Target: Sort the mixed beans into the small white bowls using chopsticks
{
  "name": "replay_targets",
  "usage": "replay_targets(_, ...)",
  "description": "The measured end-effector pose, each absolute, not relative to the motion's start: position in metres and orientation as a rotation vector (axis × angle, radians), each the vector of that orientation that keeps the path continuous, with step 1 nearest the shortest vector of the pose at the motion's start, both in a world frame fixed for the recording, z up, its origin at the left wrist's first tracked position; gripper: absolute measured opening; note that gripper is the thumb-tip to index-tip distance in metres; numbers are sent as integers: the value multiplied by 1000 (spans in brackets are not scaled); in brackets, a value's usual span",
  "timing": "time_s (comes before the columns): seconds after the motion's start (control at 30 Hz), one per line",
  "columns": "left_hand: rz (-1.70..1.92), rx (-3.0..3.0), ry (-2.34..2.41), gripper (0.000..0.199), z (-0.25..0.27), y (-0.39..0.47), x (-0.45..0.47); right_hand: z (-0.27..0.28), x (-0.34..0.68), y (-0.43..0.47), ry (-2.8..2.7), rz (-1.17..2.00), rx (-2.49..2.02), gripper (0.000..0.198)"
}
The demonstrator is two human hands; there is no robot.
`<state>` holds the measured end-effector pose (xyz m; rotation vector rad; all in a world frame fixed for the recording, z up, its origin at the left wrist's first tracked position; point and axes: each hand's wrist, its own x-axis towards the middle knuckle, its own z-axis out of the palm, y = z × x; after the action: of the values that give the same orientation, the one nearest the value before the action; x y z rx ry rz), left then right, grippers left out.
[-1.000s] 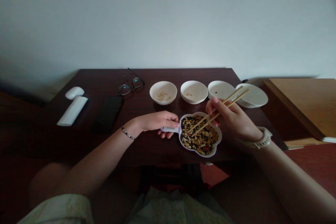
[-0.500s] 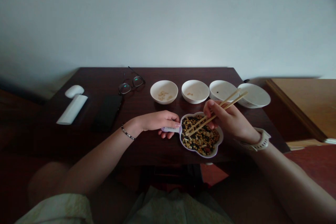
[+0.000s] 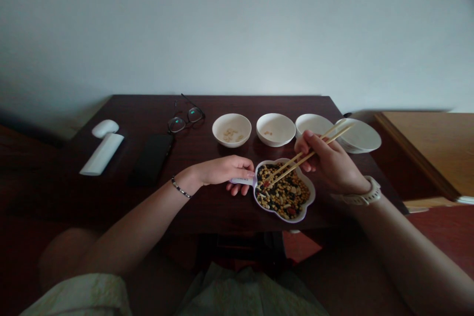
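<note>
My left hand (image 3: 237, 172) is closed on the short handle of a flower-shaped dish (image 3: 311, 192) with a white and purple rim. Mixed yellow and black beans, with pale pieces and a few reddish ones, fill the dish. In my right hand (image 3: 326, 160) is a pair of wooden chopsticks (image 3: 301, 158), whose tips reach into the left part of the mix. A small reddish piece (image 3: 266, 184) shows right at the tips; whether they grip it I cannot tell. Behind the dish, a white bowl (image 3: 231, 130) holds several pale pieces, and a second bowl (image 3: 276, 129) holds a few.
Farther right stand a third white bowl (image 3: 313, 122), partly behind my right hand, and a fourth bowl (image 3: 365, 136). Eyeglasses (image 3: 186, 119), a black phone-like slab (image 3: 150, 158), a white mouse (image 3: 105, 129) and a long white case (image 3: 102, 154) lie on the dark table (image 3: 207, 212).
My right hand has shifted slightly right and up with the chopsticks. Their tips have moved a little right, and a reddish piece now shows at them. My left hand stays on the handle.
</note>
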<state>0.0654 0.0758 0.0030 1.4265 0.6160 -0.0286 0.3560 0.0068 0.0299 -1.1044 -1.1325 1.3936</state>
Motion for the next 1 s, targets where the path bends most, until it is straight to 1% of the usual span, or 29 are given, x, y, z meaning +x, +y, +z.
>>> replay_targets(0.13,-43,1417,608,31,7,77,62,31,358,11,-1093,1362,-1091,47)
replay_targets(0.37,-178,1371,645,32,15,85,51,28,357,18,-992,1305,-1034,45)
replay_targets(0.53,-199,1383,632,37,14,85,49,30,348,29,-897,1229,-965,44)
replay_targets(0.67,-257,1471,575,47,13,82,49,38,333,53,-820,1113,-887,42)
replay_targets(0.83,-179,1509,596,48,14,77,48,40,305,80,-893,1012,-951,44)
replay_targets(1.0,-127,1533,656,45,18,68,42,42,306,78,-988,991,-987,45)
